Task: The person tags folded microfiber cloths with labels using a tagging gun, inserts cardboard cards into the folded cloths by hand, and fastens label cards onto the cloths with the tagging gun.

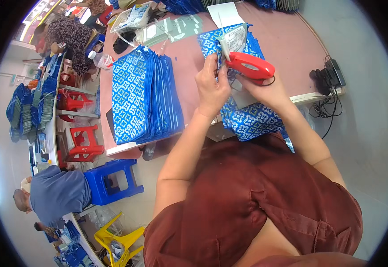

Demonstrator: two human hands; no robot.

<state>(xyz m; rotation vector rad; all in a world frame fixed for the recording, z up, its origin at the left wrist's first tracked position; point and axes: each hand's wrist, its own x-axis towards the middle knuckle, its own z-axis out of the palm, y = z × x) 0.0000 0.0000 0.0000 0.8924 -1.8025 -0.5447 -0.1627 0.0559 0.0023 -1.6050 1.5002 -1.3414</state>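
My right hand is closed round a red hand tool that looks like a tagging gun. Its pale front end lies over the edge of a blue and white patterned bag. Close beside that front end, my left hand pinches the bag's edge between thumb and fingers. A printed white tag lies against the bag just beyond the tool. More blue patterned cloth hangs over the table's near edge beneath my hands. The fingertips of my right hand are partly hidden by the tool.
A thick stack of blue patterned bags stands left on the pink-topped table. Behind it are clear packets, a white basket and a bottle. A black device with cables sits at right. Co-workers and stools are left.
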